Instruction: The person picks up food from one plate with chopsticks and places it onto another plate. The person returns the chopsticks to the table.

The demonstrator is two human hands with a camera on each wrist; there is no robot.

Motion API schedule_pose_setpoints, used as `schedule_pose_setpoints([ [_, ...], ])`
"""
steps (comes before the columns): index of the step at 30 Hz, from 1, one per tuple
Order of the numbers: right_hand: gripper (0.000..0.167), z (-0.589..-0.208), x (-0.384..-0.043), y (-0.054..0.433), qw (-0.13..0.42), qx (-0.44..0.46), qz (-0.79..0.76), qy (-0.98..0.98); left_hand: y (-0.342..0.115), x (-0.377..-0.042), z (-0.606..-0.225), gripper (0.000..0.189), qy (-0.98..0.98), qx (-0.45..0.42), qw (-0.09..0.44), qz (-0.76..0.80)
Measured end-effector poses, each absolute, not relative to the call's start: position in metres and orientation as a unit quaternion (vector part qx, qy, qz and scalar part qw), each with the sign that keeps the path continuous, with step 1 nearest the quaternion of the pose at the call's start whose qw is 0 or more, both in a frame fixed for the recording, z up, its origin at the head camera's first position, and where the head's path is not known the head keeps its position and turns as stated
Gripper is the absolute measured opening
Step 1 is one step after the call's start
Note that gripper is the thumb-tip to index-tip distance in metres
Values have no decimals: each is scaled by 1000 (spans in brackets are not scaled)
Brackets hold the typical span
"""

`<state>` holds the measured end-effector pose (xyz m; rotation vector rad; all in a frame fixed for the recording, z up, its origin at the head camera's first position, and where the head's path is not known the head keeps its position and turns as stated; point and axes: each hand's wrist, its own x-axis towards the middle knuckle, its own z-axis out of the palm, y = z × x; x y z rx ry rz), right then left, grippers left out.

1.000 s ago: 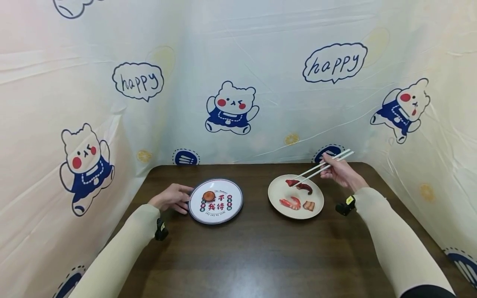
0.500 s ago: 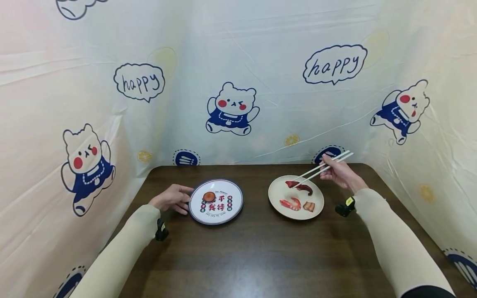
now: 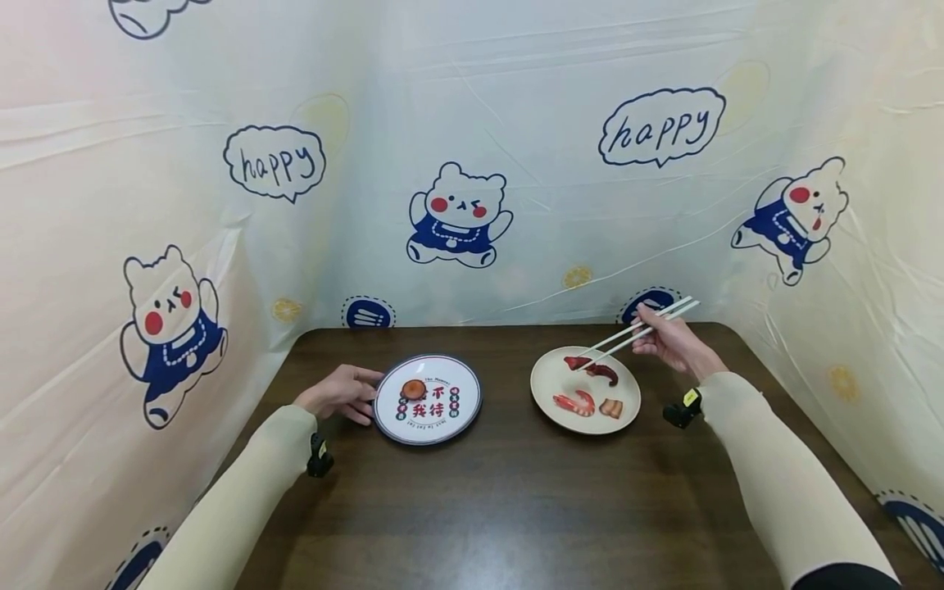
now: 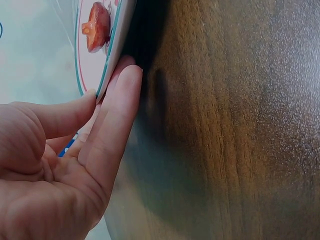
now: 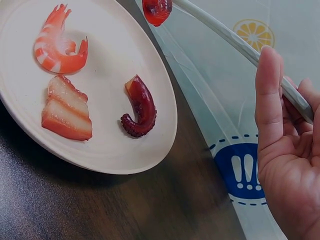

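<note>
From the person's head, a wide view faces forward and down across the table (image 3: 472, 516) to the far curtain (image 3: 546, 197). The left wrist camera (image 3: 319, 456), close in and turned sideways, looks along the left hand (image 3: 341, 392) to the left plate (image 3: 468, 401); the right wrist camera (image 3: 683, 409) looks past the right hand (image 3: 677, 341) onto the right plate (image 3: 549, 378). The head view shares both plates.

Two slim white chopsticks (image 5: 226, 35) slant over one round cream plate (image 3: 544, 383), a glossy red food morsel (image 5: 157, 12) at their tips.
</note>
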<state>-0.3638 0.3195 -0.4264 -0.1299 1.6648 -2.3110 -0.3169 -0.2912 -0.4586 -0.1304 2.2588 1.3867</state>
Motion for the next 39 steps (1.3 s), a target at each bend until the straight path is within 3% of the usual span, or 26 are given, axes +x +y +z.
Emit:
schedule_pose_setpoints([
  [39,39,-435,-372,291,138,-32,-796,588,-291,-317,-458,58,825,-56,243,507],
])
